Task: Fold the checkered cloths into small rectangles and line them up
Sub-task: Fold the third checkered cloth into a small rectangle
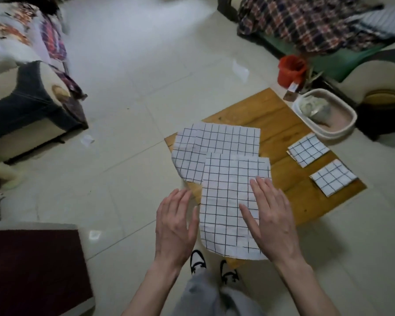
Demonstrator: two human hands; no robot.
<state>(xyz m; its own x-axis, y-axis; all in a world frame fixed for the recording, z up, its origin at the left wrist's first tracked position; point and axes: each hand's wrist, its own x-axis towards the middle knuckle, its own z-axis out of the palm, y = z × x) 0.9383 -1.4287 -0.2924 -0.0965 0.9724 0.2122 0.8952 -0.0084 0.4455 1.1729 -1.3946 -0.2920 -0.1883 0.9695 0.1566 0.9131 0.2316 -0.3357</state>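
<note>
Two unfolded cloths lay overlapping on the desk, the near cloth partly over the far cloth. The right hand rested flat on the near cloth, fingers straight; the left hand hovered open beside its edge. Two folded cloths lay side by side at the right.

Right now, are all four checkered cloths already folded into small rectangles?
No: two folded cloths lie right, while two unfolded cloths remain spread on the wooden table.
</note>
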